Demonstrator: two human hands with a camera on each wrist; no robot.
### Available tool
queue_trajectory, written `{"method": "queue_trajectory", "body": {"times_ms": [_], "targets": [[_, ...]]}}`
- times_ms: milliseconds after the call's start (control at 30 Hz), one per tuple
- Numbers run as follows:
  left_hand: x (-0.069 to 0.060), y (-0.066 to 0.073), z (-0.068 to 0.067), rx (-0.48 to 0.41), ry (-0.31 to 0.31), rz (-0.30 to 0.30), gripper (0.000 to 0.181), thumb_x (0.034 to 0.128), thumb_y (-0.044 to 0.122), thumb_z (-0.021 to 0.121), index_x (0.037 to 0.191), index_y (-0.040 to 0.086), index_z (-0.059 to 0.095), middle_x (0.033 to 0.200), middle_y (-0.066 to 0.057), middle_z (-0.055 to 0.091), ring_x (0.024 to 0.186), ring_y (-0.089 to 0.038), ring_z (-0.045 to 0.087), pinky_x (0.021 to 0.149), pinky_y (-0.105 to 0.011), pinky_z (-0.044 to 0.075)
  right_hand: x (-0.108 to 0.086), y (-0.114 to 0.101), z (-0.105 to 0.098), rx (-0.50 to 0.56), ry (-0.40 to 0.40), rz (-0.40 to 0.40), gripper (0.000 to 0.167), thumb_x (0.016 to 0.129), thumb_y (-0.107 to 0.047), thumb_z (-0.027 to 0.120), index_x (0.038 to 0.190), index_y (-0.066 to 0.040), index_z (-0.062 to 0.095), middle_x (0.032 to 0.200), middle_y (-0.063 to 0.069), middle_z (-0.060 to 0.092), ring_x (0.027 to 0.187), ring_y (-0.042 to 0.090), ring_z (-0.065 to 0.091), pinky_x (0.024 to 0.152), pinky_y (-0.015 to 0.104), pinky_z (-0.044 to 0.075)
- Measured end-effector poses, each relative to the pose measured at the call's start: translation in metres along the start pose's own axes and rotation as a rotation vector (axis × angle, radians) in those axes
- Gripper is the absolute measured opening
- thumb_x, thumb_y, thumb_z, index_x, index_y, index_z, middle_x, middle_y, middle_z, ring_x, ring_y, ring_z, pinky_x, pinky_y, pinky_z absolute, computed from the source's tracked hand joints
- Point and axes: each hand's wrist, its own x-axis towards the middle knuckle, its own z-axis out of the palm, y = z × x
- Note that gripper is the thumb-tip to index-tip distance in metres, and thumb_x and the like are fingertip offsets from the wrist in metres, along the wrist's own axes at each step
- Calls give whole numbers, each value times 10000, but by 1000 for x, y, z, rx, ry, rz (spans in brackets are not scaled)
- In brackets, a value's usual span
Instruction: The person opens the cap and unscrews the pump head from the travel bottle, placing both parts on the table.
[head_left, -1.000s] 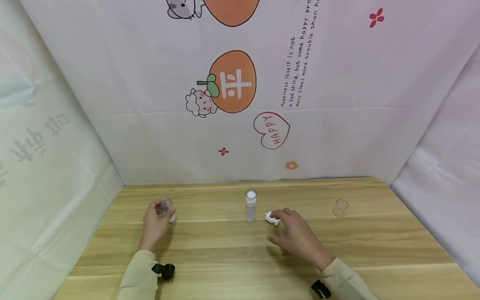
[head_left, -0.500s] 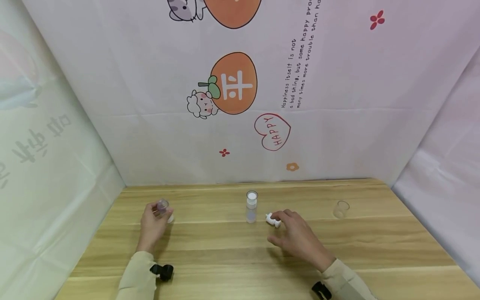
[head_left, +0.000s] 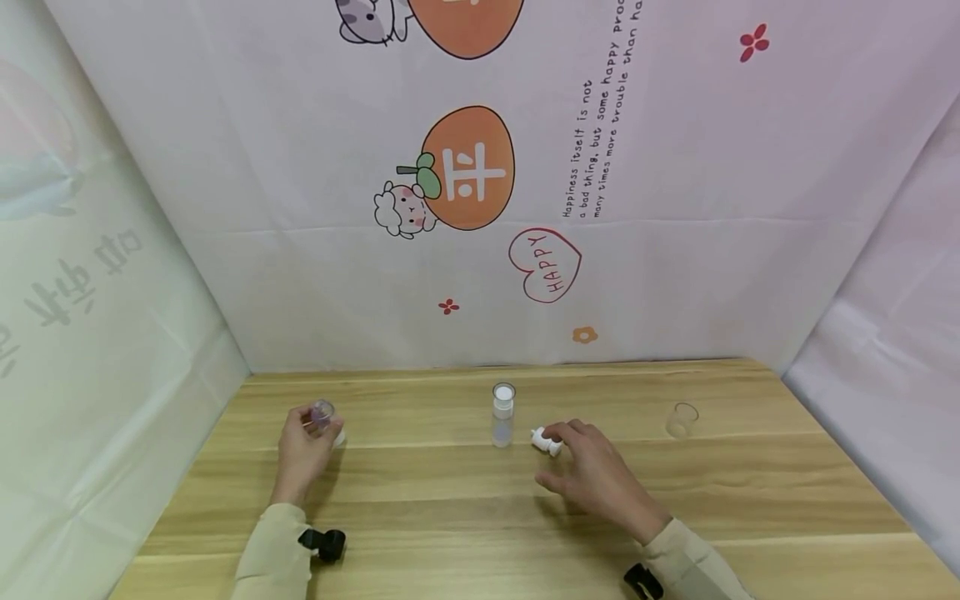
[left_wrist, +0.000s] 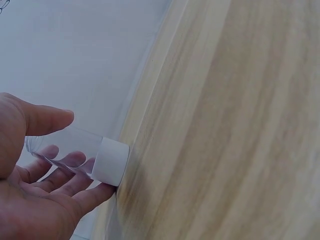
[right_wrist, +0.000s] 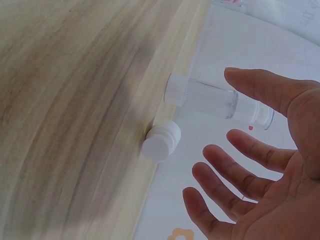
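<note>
My left hand [head_left: 303, 450] holds a clear bottle [head_left: 323, 412] with a white base [left_wrist: 111, 161]. Thumb and fingers curl round its clear wall, and the base meets the tabletop in the left wrist view. My right hand [head_left: 596, 475] hovers beside a small white pump head [head_left: 545, 442] lying on its side. In the right wrist view the fingers [right_wrist: 215, 172] are loosely bent and spread, apart from the pump head. A second clear bottle [head_left: 502, 427] stands upright to the left of it, with a white pump top under a clear cap.
A clear cap [head_left: 681, 421] stands on the wooden table [head_left: 450, 533] at the right. Printed white cloth [head_left: 360, 292] hangs along the table's back edge and at both sides.
My left hand has shifted slightly left together with the bottle, whose top has moved more than its base. My right hand and the pump head have stayed in place.
</note>
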Motion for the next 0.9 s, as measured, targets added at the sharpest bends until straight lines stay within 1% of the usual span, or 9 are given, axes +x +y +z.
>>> {"method": "queue_trajectory", "body": {"times_ms": [167,333,467,567,700,833,900], "targets": [[0,-1,0,0,-2,12,625,1008,108,620,1448,-172,276,1404,-373,407,1321,-497,426,1074,-543,410,0,0,-1,7,-3,-1,523,748,-216,916,1189,-69,676,1107,58,657,1012,262,613,841,448,523],[1,-2,-1,-12,-9,10,635,1002,99,627,1459,-159,270,1420,-368,396,1327,-487,425,1074,-538,416,0,-1,-1,5,-2,3,523,748,-213,917,1189,-69,678,1117,59,659,1026,253,609,853,455,524],[1,-4,-2,-24,-21,6,655,998,98,641,1478,-132,260,1446,-350,379,1344,-478,419,1075,-530,423,-1,-1,-1,5,-1,3,523,748,-210,917,1190,-69,677,1122,59,659,1033,254,609,857,459,524],[1,-4,-3,-37,-30,14,686,985,103,664,1493,-109,254,1463,-336,368,1362,-472,403,1081,-519,421,-1,-1,-1,2,3,-4,523,748,-210,918,1191,-68,677,1121,60,661,1031,256,612,857,461,525],[-1,-4,-6,-32,-16,37,740,964,122,702,1512,-80,248,1503,-312,339,1394,-467,362,1119,-534,371,-1,0,-1,-3,12,-12,525,745,-209,919,1188,-64,678,1120,66,663,1030,260,614,860,465,528],[-2,-2,-8,-32,19,63,775,944,135,735,1517,-72,256,1529,-289,332,1422,-449,334,1161,-548,293,-1,0,-1,-4,18,-13,528,743,-209,921,1188,-62,679,1118,68,663,1029,259,615,865,467,528],[-3,0,-9,-37,30,74,781,939,136,741,1517,-72,260,1528,-288,337,1429,-442,326,1171,-543,273,-1,0,-1,-1,20,-15,527,745,-207,920,1189,-59,678,1119,70,664,1030,261,617,868,473,527]]}}
